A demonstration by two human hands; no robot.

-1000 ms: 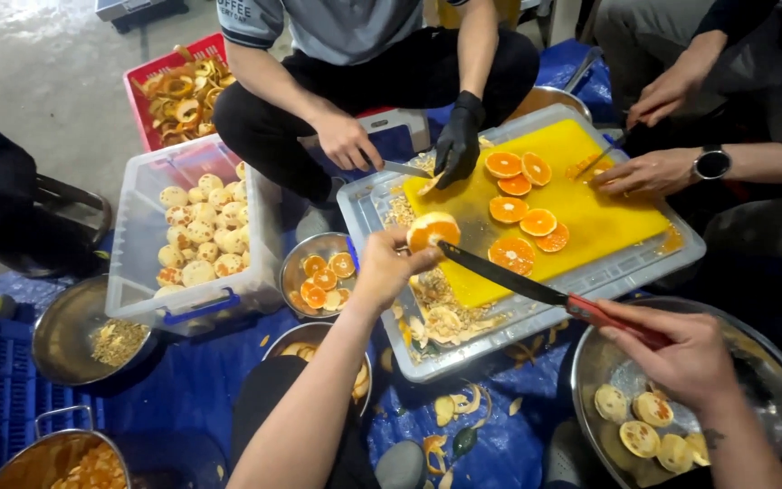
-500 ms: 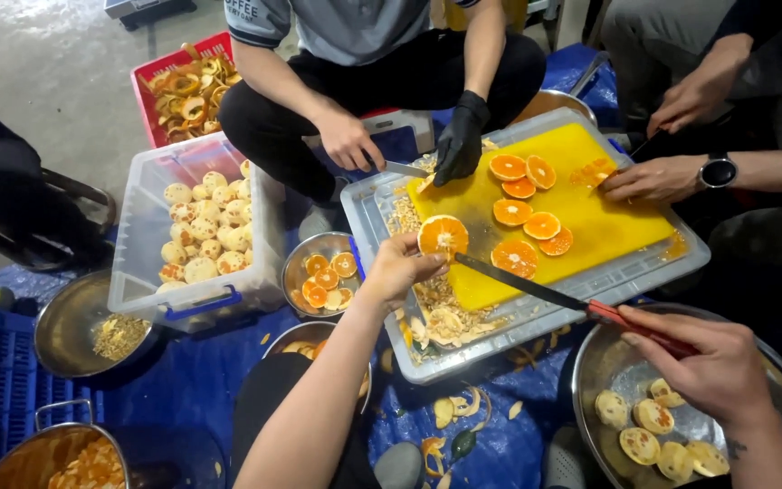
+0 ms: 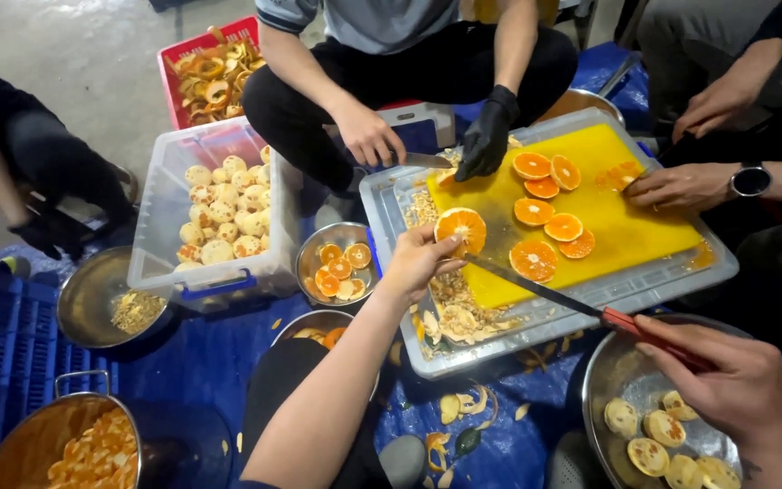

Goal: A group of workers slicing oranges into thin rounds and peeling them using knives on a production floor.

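Over the yellow cutting board (image 3: 626, 226), left hand (image 3: 418, 263) pinches an orange half (image 3: 463, 228) upright; right hand (image 3: 726, 380) grips the red-handled knife (image 3: 572, 303), blade just beside the fingertips (image 3: 441, 243). Slip risk: wet fruit rolling toward the blade

Blue tarp (image 3: 219, 362) over floor carries grey tray (image 3: 391, 308), clear tub (image 3: 165, 226), steel bowls (image 3: 92, 303), scattered peel (image 3: 450, 407).

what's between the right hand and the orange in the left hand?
Head view: the knife spans that stretch. The right hand grips its red handle; the blade runs over the tray's near rim and yellow cutting board to the orange half in the left hand.
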